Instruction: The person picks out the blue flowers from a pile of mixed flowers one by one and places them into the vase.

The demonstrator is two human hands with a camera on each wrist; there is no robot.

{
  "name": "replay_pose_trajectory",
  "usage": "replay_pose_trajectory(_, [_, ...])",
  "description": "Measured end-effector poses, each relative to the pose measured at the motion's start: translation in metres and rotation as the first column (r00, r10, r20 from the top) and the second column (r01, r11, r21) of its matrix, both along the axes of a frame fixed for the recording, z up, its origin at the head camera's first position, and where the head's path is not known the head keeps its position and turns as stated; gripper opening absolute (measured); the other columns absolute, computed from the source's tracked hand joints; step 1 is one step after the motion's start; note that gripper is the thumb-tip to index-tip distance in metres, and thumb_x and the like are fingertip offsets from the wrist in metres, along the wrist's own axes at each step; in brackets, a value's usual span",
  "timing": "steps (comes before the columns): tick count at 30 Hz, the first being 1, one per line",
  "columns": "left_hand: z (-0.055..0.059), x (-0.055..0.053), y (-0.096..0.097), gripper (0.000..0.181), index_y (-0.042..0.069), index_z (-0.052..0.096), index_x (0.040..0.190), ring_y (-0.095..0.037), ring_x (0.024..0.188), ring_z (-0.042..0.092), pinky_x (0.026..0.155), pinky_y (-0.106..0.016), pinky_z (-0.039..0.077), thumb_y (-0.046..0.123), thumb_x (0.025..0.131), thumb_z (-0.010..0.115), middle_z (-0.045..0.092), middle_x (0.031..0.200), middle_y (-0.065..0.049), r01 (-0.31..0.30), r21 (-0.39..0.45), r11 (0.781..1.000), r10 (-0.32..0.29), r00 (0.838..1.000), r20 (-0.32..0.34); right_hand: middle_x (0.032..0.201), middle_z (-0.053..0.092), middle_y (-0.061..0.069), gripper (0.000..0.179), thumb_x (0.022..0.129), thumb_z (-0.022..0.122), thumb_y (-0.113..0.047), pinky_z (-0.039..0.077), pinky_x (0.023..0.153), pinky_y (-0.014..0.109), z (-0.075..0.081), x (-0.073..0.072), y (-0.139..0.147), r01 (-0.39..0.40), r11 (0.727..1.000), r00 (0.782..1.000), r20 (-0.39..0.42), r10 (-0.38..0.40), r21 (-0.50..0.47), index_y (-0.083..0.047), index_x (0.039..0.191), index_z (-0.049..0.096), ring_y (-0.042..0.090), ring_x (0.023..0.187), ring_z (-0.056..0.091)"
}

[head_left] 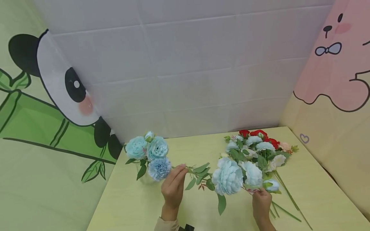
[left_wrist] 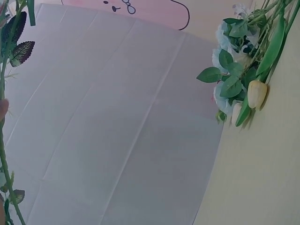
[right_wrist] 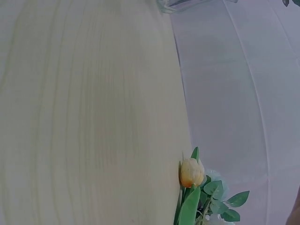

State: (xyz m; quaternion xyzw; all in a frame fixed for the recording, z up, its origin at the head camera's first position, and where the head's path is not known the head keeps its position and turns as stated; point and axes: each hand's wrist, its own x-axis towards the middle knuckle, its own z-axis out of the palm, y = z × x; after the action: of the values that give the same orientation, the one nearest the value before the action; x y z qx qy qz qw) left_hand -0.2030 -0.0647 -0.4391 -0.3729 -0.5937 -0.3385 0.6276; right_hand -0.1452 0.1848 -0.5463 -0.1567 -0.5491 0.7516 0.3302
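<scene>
My left hand (head_left: pixel 174 188) pinches the stem of an artificial peony spray between thumb and fingers, held above the table. The spray lies nearly level, with green leaves (head_left: pixel 202 171), two large pale blue blooms (head_left: pixel 228 176) and a blue bud (head_left: pixel 271 185). Just under the bloom end, my right hand (head_left: pixel 261 203) pinches a thin reddish sprig of it. In the left wrist view the stem (left_wrist: pixel 3 154) runs down the left edge beside a fingertip. Only a sliver of the right hand shows in its own wrist view.
Left of the hands, light blue flowers (head_left: pixel 136 148) and a blue pompon flower (head_left: pixel 159 169) stand in a clear glass vase (right_wrist: pixel 180 4). A pile of red (head_left: pixel 271 143), blue and white flowers with a yellow tulip (left_wrist: pixel 257 93) lies on the right, its stems (head_left: pixel 289 192) reaching frontward.
</scene>
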Motion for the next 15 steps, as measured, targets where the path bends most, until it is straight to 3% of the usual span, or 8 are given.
replay_pose_trajectory(3, [-0.0026, -0.0019, -0.0017, 0.013, -0.007, 0.069, 0.073, -0.027, 0.071, 0.066, 0.072, -0.023, 0.054, 0.0, 0.083, 0.064, 0.068, 0.078, -0.02, -0.012, 0.017, 1.0, 0.012, 1.0, 0.009, 0.059, 0.061, -0.01, 0.053, 0.079, 0.035, 0.024, 0.048, 0.054, 0.01, 0.0061, 0.0016, -0.0019, -0.082, 0.994, 0.992, -0.104, 0.074, -0.068, -0.017, 0.067, 0.066, -0.005, 0.056, 0.059])
replay_pose_trajectory(5, [-0.0038, -0.0032, -0.0026, 0.013, -0.006, 0.069, 0.074, -0.027, 0.071, 0.066, 0.072, -0.023, 0.054, 0.0, 0.083, 0.064, 0.068, 0.078, -0.02, -0.032, 0.025, 0.999, 0.031, 0.999, 0.008, 0.065, 0.067, -0.004, 0.049, 0.081, 0.037, 0.024, 0.053, 0.059, 0.015, 0.0076, 0.0016, -0.0025, -0.121, 0.988, 0.983, -0.149, 0.106, -0.092, -0.013, 0.073, 0.068, 0.003, 0.063, 0.066])
replay_pose_trajectory(15, [-0.0046, -0.0104, -0.0083, 0.012, -0.005, 0.07, 0.073, -0.026, 0.07, 0.066, 0.074, -0.022, 0.054, 0.001, 0.082, 0.065, 0.068, 0.077, -0.018, -0.102, 0.07, 0.992, 0.103, 0.995, 0.001, 0.074, 0.07, -0.002, 0.017, 0.085, 0.057, 0.008, 0.054, 0.059, 0.019, 0.0099, 0.0004, -0.0035, -0.118, 0.989, 0.992, -0.057, 0.114, -0.085, -0.003, 0.082, 0.07, 0.008, 0.064, 0.067])
